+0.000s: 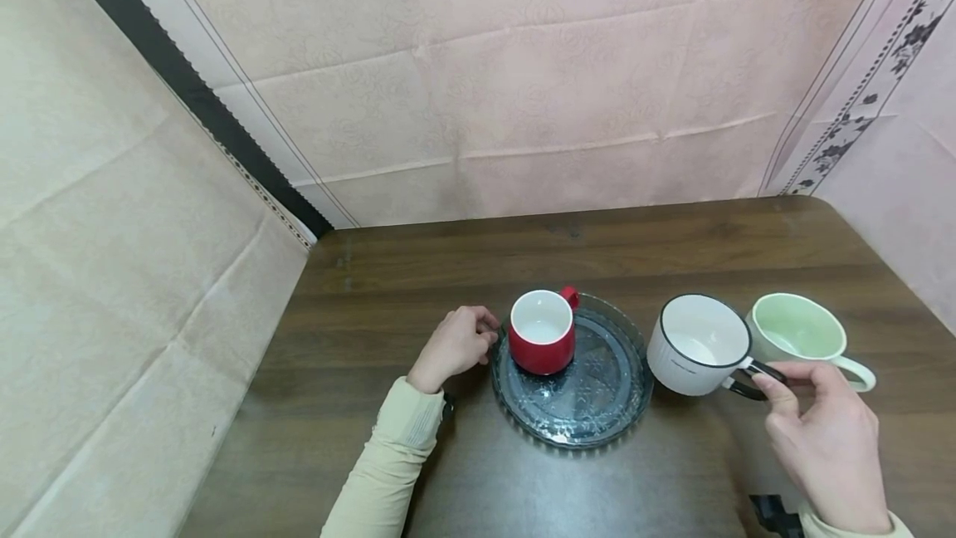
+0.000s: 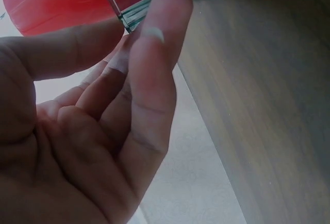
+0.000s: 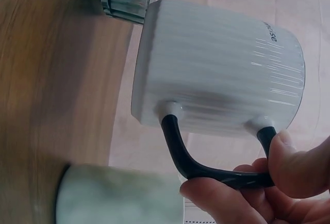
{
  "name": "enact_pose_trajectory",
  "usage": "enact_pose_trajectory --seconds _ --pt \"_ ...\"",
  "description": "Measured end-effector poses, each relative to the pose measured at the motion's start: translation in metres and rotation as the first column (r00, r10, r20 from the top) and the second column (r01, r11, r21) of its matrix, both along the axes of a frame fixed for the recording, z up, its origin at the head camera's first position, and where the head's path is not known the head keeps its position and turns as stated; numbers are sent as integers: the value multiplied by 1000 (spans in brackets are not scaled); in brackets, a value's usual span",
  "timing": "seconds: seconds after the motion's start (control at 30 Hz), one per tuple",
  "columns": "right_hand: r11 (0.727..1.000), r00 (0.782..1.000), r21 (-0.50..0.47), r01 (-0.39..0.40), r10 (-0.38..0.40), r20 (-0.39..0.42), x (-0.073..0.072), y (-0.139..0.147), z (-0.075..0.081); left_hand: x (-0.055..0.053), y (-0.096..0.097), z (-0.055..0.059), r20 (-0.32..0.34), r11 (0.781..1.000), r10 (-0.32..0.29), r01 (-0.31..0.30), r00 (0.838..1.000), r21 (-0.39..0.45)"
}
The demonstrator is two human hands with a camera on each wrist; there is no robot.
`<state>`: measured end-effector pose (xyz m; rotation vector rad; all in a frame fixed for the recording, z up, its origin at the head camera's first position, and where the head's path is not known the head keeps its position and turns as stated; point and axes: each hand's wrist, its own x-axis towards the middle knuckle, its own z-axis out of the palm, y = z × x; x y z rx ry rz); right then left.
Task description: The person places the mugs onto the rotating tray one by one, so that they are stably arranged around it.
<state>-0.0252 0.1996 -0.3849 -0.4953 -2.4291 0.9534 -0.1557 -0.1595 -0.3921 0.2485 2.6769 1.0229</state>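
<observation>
My left hand (image 1: 461,340) pinches the left rim of a round clear glass plate (image 1: 608,388) between thumb and fingers. A red mug (image 1: 543,353) with a white inside stands on the plate, left of its middle, its handle turned to the back right. My right hand (image 1: 829,430) grips the black handle (image 3: 188,167) of a white mug (image 3: 221,69) with a dark rim. That mug is upright, its base just off the table, close to the plate's right edge. Behind my right hand a light green mug (image 1: 795,326) stands on the table, its handle pointing right.
Everything is on a brown wooden table (image 1: 418,260). Pale patterned cloth (image 1: 523,90) hangs behind the table and along both sides. The green mug is close beside the white one.
</observation>
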Motion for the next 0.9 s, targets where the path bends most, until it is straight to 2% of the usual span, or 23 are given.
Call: enact_pose_trajectory --seconds 0.9 --pt "998 997 2 -70 70 -24 -4 -12 4 1 1 0 10 1000 4 -4 1000 9"
